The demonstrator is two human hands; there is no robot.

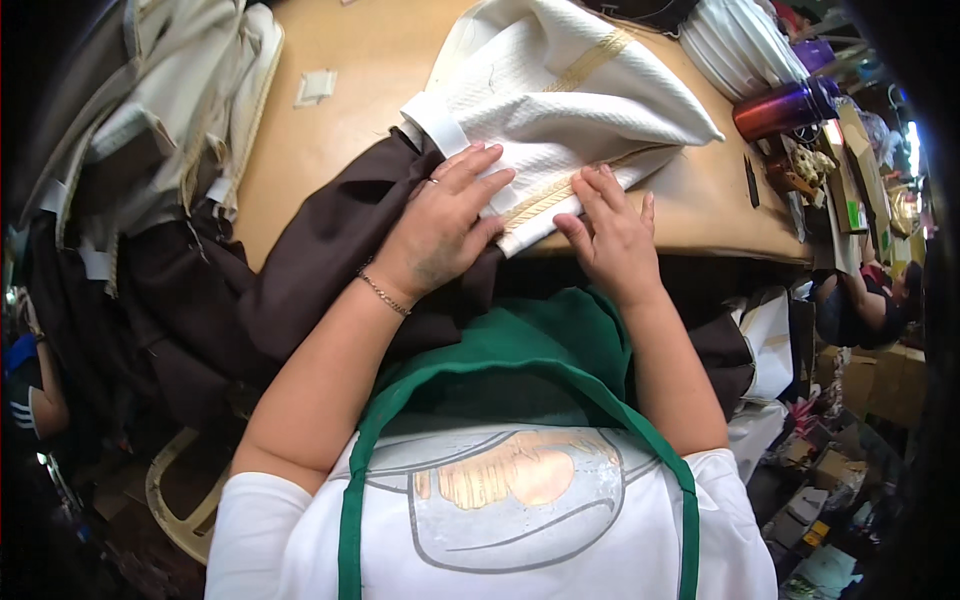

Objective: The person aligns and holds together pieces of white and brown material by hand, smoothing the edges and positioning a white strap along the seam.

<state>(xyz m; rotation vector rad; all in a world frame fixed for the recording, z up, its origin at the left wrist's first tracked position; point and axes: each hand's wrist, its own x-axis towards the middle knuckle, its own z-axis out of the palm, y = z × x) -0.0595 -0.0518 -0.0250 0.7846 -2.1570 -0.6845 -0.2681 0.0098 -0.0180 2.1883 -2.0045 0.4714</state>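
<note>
Gold trim (538, 207) slants up-right along white cloth (560, 125); left hand (445, 220), right hand (612, 232) lie spread.

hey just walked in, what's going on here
A person in a green apron is handling white cloth on a table. The left hand lies where it meets brown cloth, which drapes off the near edge. The right hand has its fingers on the white cloth by a gold trim. Both hands look open. More white and brown cloth is heaped at the left, and a bottle is at the right.
</note>
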